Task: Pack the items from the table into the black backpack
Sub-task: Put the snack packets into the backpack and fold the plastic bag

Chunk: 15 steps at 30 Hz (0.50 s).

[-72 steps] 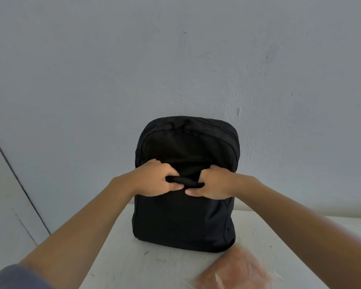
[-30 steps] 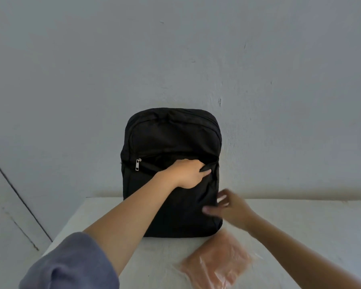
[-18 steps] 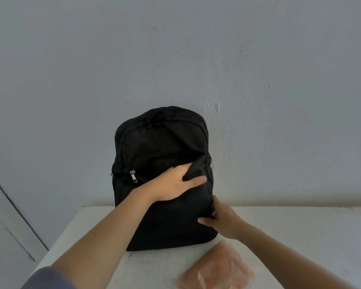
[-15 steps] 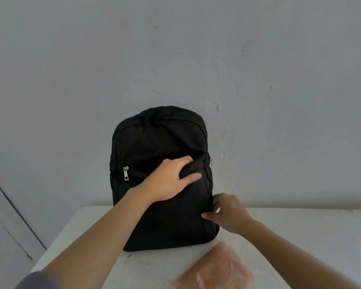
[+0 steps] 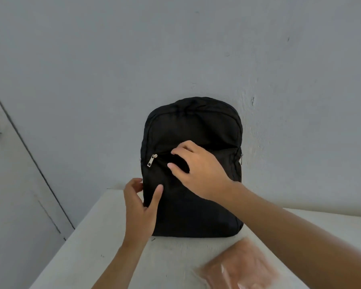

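on the white table, against the grey wall, black backpack stands upright, front facing camera. left hand grips its lower left edge, thumb flat on the front, fingers wrapped round the side. right hand is at the front pocket mouth, forefinger above and thumb below the dark opening, curled; cannot tell if it pinches fabric. silver zip pull hangs at the pocket's left end. orange-pink plastic packet lies flat on the table, near the backpack's front right corner, not touching.
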{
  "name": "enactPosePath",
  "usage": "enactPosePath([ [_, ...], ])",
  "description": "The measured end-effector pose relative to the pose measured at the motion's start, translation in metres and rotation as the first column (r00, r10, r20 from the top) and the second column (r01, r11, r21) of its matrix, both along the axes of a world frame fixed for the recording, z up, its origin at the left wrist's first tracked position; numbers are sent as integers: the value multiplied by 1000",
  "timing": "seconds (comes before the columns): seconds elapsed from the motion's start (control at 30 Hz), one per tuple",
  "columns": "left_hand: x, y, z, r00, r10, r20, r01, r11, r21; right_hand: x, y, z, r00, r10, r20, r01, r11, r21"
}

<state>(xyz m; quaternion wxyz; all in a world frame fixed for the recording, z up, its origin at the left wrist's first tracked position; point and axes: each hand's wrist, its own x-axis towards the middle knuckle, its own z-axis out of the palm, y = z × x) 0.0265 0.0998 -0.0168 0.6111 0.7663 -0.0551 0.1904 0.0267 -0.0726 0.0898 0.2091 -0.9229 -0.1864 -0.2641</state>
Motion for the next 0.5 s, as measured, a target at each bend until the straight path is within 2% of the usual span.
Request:
enactPosePath([
  [0.07,1,5,-12,991,-85,-108,80,996,-48,10,17,9,959,-113,-260,86,990,-113],
  [0.13,0,13,-21,981,-146,-130,145,989,-15,18,30,13,885,-202,-419,82,955,-286],
  [0.17,-1,15,-24,975,-184,-128,185,983,-5,19,36,14,854,-206,-478,51,947,-318],
  [0.2,0,17,-26,969,-210,-133,213,977,6,21,41,13,836,-161,-525,13,962,-274],
  [0.27,2,17,-26,961,-231,-152,239,970,36,21,52,13,864,-16,-503,-37,995,-96],
  [0.3,4,15,-25,963,-216,-158,228,972,62,21,58,14,907,23,-420,-63,995,-81],
  [0.37,12,9,-22,975,-160,-151,178,977,115,20,63,15,956,44,-290,-90,985,-149],
  [0.5,29,-3,-13,985,-107,-138,134,971,198,16,49,16,962,69,-264,-84,996,-44],
])
